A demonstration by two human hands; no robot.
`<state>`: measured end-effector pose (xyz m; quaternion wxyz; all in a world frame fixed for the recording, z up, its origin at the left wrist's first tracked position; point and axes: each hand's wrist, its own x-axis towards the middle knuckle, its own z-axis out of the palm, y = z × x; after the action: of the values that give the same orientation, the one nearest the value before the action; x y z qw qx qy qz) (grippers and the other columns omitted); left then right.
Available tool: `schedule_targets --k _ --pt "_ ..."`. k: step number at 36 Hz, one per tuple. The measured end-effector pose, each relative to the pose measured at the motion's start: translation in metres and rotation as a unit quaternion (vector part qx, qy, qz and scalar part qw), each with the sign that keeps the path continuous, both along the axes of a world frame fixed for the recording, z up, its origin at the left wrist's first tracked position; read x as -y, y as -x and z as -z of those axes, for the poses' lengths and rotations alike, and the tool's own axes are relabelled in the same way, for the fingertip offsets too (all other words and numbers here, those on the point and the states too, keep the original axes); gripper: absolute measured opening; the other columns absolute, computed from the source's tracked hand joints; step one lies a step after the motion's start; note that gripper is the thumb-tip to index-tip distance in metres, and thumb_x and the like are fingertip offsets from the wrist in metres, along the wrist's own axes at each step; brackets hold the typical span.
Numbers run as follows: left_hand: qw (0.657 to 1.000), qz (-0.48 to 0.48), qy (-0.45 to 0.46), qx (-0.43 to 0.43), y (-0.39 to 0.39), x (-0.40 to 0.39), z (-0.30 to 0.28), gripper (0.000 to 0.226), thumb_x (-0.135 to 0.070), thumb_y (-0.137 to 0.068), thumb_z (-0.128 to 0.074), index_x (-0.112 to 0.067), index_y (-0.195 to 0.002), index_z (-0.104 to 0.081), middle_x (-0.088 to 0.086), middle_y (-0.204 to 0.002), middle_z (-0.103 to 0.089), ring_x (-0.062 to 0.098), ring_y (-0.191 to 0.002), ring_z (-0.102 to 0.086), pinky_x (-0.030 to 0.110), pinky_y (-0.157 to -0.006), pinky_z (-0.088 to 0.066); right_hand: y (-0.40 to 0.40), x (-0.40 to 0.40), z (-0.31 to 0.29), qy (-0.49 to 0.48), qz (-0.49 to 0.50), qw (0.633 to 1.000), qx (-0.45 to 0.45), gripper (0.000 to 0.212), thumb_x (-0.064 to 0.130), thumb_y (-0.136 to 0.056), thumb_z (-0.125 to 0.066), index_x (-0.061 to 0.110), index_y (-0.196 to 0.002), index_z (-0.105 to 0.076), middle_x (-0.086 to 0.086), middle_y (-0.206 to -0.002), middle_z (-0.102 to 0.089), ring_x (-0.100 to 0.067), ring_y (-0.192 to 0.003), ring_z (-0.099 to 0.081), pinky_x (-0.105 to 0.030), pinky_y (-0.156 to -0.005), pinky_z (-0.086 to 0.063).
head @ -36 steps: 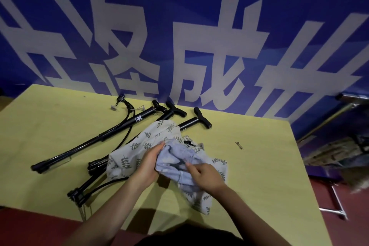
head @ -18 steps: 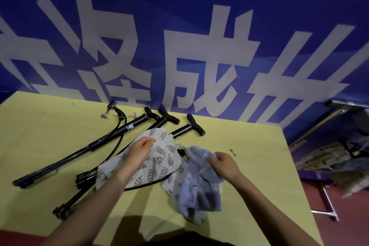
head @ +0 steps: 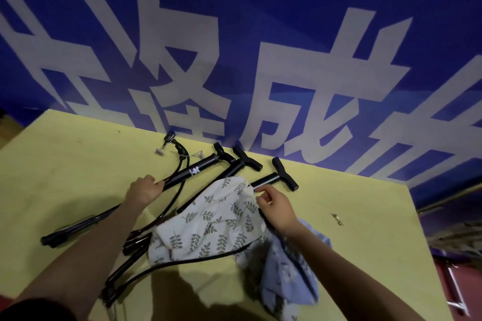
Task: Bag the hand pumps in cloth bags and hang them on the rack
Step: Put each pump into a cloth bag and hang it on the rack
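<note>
Left grip [head: 143,189] clasps pump [head: 193,171]; right grip [head: 276,207] pinches bag [head: 216,219].

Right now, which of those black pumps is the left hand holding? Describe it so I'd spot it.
On the yellow table under the blue banner lie three black hand pumps side by side. The left hand grips the leftmost pump; it alone shows a white logo on its barrel and lies clear of the leaf-print cloth bag.

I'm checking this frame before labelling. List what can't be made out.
- Head view: the middle pump runs under the leaf-print bag.
- Left hand fingers curl out of sight round the left pump.
- Small metal item: too small.
- No rack visible.
</note>
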<state>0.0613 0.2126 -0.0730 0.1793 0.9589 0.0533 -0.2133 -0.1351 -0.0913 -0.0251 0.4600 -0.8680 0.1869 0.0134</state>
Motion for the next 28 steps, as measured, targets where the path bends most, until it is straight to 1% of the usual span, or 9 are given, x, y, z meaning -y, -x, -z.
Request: schedule_targets --k 4,7,9,12,17,20,23,26,28 --pt "0.995 0.074 -0.033 -0.055 -0.017 -0.005 0.02 0.051 -0.05 -0.095 -0.045 -0.01 -0.126 -0.052 0.013 -0.117 -0.058 0.03 -0.106 -0.056 0.038 -0.089 -0.049 -0.028 -0.008 0.008 -0.039 -0.015 0.999 -0.03 0.017 0.016 -0.094 -0.051 0.017 -0.107 -0.061 0.004 -0.066 -0.052 -0.014 -0.062 -0.049 -0.03 -0.062 -0.04" --pt "0.989 0.121 -0.058 -0.054 -0.025 -0.005 0.029 0.052 -0.053 -0.095 -0.042 -0.01 -0.12 -0.054 0.013 -0.108 -0.058 0.031 -0.1 -0.058 0.037 -0.085 -0.05 -0.048 -0.013 0.014 -0.043 -0.025 0.998 -0.045 0.016 0.017 -0.096 -0.05 0.018 -0.104 -0.063 0.008 -0.066 -0.055 -0.008 -0.059 -0.051 -0.023 -0.057 -0.039" --pt "0.984 0.155 -0.069 -0.045 -0.024 -0.005 0.031 0.054 -0.059 -0.093 -0.041 -0.011 -0.114 -0.054 0.012 -0.104 -0.058 0.03 -0.097 -0.058 0.036 -0.083 -0.049 -0.058 -0.015 0.018 -0.049 -0.025 0.997 -0.056 0.015 0.016 -0.096 -0.049 0.02 -0.1 -0.063 0.009 -0.068 -0.057 -0.007 -0.059 -0.052 -0.022 -0.057 -0.039" --pt "0.977 0.202 -0.03 -0.063 -0.018 -0.004 0.033 0.052 -0.062 -0.093 -0.04 -0.016 -0.113 -0.052 0.006 -0.101 -0.061 0.023 -0.09 -0.058 0.035 -0.081 -0.048 -0.067 -0.019 0.021 -0.079 -0.014 0.994 -0.076 0.019 0.012 -0.095 -0.047 0.02 -0.097 -0.063 0.004 -0.073 -0.061 -0.008 -0.061 -0.053 -0.023 -0.059 -0.04" --pt "0.976 0.214 0.043 -0.003 -0.004 -0.002 0.025 0.041 -0.053 -0.094 -0.046 -0.016 -0.108 -0.059 -0.004 -0.084 -0.057 0.016 -0.078 -0.056 0.026 -0.064 -0.04 -0.065 -0.023 0.019 -0.121 0.022 0.989 -0.083 0.018 0.01 -0.097 -0.047 0.017 -0.097 -0.064 0.002 -0.075 -0.062 -0.009 -0.064 -0.054 -0.015 -0.057 -0.042" --pt "0.975 0.203 0.093 0.005 0.0 -0.003 0.01 0.035 -0.052 -0.093 -0.05 -0.021 -0.107 -0.058 -0.009 -0.079 -0.059 0.014 -0.076 -0.06 0.024 -0.06 -0.042 -0.063 -0.023 0.014 -0.139 0.031 0.987 -0.078 0.018 0.014 -0.098 -0.045 0.014 -0.099 -0.064 0.002 -0.076 -0.062 -0.013 -0.068 -0.057 -0.023 -0.063 -0.045" --pt "0.968 0.221 0.121 -0.011 0.006 0.006 -0.017 0.036 -0.055 -0.091 -0.049 -0.024 -0.108 -0.055 -0.002 -0.082 -0.064 0.016 -0.076 -0.064 0.032 -0.068 -0.051 -0.061 -0.024 -0.002 -0.184 0.053 0.979 -0.077 0.022 0.027 -0.1 -0.046 0.014 -0.108 -0.062 -0.003 -0.086 -0.064 -0.015 -0.078 -0.061 -0.029 -0.069 -0.049" --pt "0.955 0.249 0.16 -0.008 0.02 0.024 -0.056 0.034 -0.054 -0.093 -0.047 -0.026 -0.11 -0.054 -0.003 -0.084 -0.063 0.013 -0.075 -0.061 0.03 -0.068 -0.048 -0.057 -0.027 -0.026 -0.263 0.079 0.961 -0.046 0.029 0.034 -0.1 -0.048 0.014 -0.118 -0.056 -0.004 -0.093 -0.062 -0.018 -0.084 -0.064 -0.033 -0.076 -0.052" --pt "0.946 0.27 0.18 0.013 0.035 0.039 -0.084 0.03 -0.053 -0.095 -0.041 -0.028 -0.098 -0.057 -0.003 -0.078 -0.063 0.012 -0.071 -0.06 0.029 -0.066 -0.044 -0.054 -0.027 -0.042 -0.319 0.096 0.943 -0.015 0.032 0.034 -0.099 -0.05 0.011 -0.12 -0.055 -0.007 -0.094 -0.062 -0.023 -0.087 -0.065 -0.039 -0.08 -0.054"
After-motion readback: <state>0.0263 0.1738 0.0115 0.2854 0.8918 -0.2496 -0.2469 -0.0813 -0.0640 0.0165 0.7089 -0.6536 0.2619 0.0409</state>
